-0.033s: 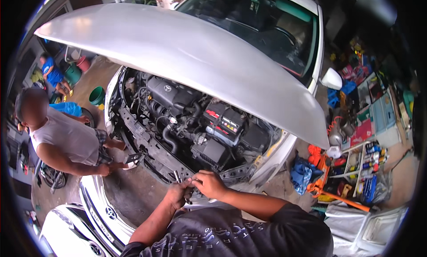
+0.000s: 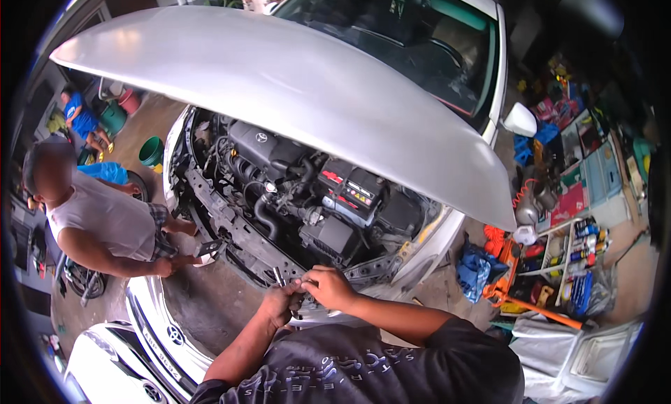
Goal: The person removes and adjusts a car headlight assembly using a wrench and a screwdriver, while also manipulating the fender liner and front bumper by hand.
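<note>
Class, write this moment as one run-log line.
left hand: holds metal tool | right hand: close against left hand, grip unclear | hood: raised | car battery: exposed

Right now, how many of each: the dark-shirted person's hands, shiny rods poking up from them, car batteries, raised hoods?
Left hand and right hand: 2
Shiny rod: 1
Car battery: 1
Raised hood: 1
Total: 5

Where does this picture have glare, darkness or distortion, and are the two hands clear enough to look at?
Head view: pale glare on the raised hood; head view: black fisheye rim, straight edges bending towards it; head view: deep shade at upper right; head view: left hand and right hand fairly clear, the metal rod's details too small.
</note>
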A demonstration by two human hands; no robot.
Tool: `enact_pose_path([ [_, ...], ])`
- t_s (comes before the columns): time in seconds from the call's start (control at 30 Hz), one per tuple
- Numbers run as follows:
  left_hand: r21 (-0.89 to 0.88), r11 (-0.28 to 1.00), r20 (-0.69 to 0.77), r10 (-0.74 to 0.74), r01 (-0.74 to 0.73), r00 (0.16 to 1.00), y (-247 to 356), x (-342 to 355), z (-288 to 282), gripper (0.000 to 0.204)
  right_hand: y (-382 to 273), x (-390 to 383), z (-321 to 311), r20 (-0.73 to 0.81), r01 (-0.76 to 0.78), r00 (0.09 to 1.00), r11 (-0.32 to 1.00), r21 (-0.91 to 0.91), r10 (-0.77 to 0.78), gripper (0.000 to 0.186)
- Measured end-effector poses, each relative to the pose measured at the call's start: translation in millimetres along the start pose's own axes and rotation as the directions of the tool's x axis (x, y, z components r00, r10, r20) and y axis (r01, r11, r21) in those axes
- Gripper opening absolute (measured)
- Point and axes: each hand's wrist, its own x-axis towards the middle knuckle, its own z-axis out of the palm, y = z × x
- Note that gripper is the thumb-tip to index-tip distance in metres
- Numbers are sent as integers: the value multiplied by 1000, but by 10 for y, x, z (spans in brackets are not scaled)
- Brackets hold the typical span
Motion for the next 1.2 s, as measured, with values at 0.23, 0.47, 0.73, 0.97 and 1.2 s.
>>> enact_pose_path([
  [0.23, 137, 988, -58, 86, -78, 995, -93, -82, 70, 10, 215, -145, 2, 213, -395, 918, 735, 550, 334, 16],
  [0.47, 301, 937, -29, 196, -178, 980, -126, -82, 150, 6, 211, -187, -18, 245, -379, 924, 777, 502, 293, 9],
  [0.73, 420, 883, -53, 252, -208, 966, -172, -111, 124, 8, 143, -291, 102, 170, -356, 932, 713, 604, 321, 8],
  [0.97, 420, 886, -10, 223, -199, 975, -69, -180, 102, 9, 210, -307, 190, 168, -359, 922, 611, 706, 349, 8],
  [1.2, 615, 716, 72, 367, -331, 927, -159, -167, 63, 15, 212, -262, 115, 232, -394, 917, 658, 642, 324, 7],
])
